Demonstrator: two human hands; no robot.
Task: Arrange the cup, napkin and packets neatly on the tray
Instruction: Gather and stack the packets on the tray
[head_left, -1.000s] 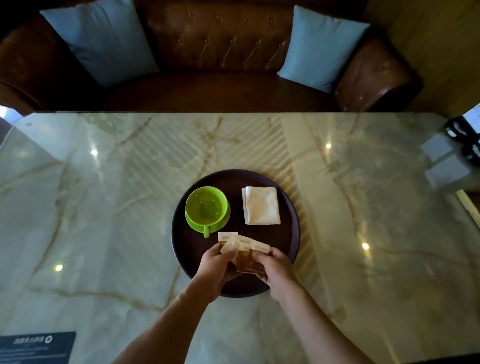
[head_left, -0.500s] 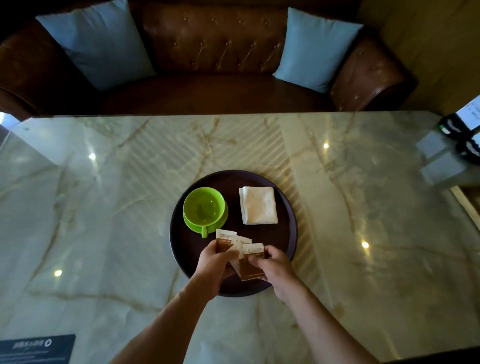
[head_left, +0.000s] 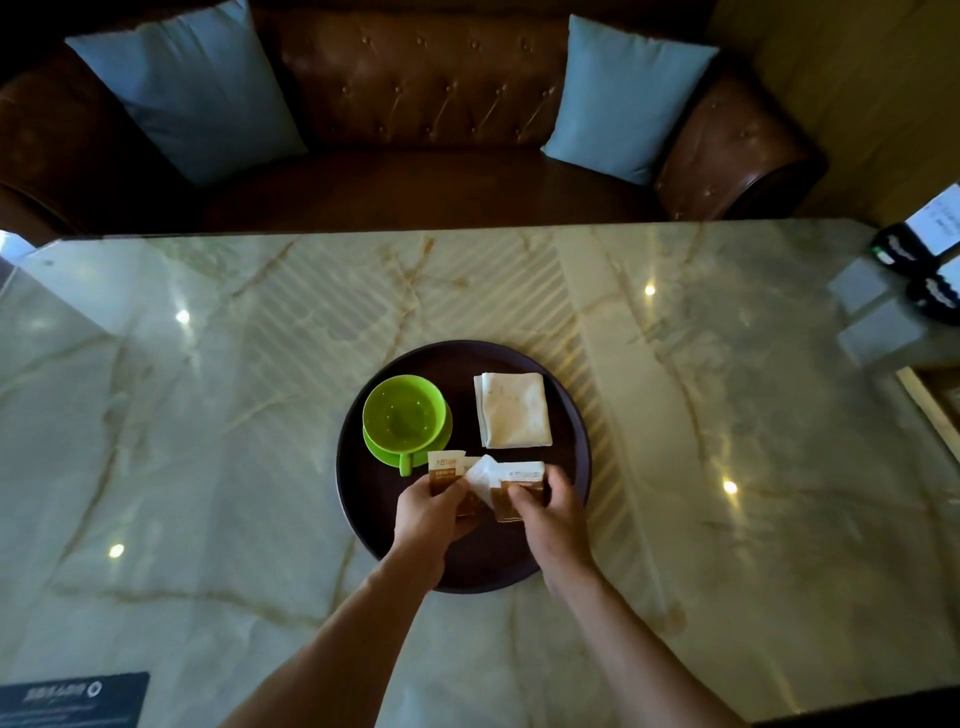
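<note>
A round dark tray (head_left: 363, 499) lies on the marble table. On its left half stands a green cup (head_left: 404, 415) on a green saucer, handle toward me. A folded white napkin (head_left: 514, 410) lies on the right half. At the tray's near middle are several brown-and-white packets. My left hand (head_left: 428, 512) pinches the left packet (head_left: 444, 465). My right hand (head_left: 548, 512) pinches the right packet (head_left: 524, 480). A tilted packet (head_left: 483, 480) lies between them, partly hidden by my fingers.
The marble table (head_left: 208, 415) stretches wide on both sides of the tray. A brown leather sofa (head_left: 415, 104) with two blue cushions stands behind it. Dark devices and white cards (head_left: 914, 270) sit at the right edge; a dark card (head_left: 72, 699) lies near left.
The packets have been spread apart: my right hand has drawn its packet to the right, and a middle packet now shows tilted between the two hands.
</note>
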